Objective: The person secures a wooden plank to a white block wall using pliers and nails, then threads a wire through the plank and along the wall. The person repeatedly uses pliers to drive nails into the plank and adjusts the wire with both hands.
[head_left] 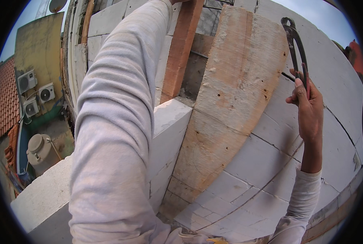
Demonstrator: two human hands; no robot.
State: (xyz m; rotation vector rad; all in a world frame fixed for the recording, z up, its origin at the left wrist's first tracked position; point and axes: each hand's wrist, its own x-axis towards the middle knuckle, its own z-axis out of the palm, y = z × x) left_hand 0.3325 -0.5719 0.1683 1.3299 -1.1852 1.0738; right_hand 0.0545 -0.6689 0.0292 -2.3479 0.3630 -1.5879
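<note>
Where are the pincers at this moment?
In the head view, the pincers are at the upper right, head upward in the right hand, just right of the broad board and in front of the block wall.

L hand (177,1) mostly cut off @ top edge, grip unclear.

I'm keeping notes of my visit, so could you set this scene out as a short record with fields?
Right hand: holds black, long-handled metal pincers, head end up
Left hand: raised, mostly cut off by the top edge, near a reddish-brown wooden beam; grip not visible
Sleeves: pale, wrinkled cloth
Centre: long, rough, tan wooden board before a white block wall
Background left: beige rounded tank, white boxy air-conditioner units
</note>
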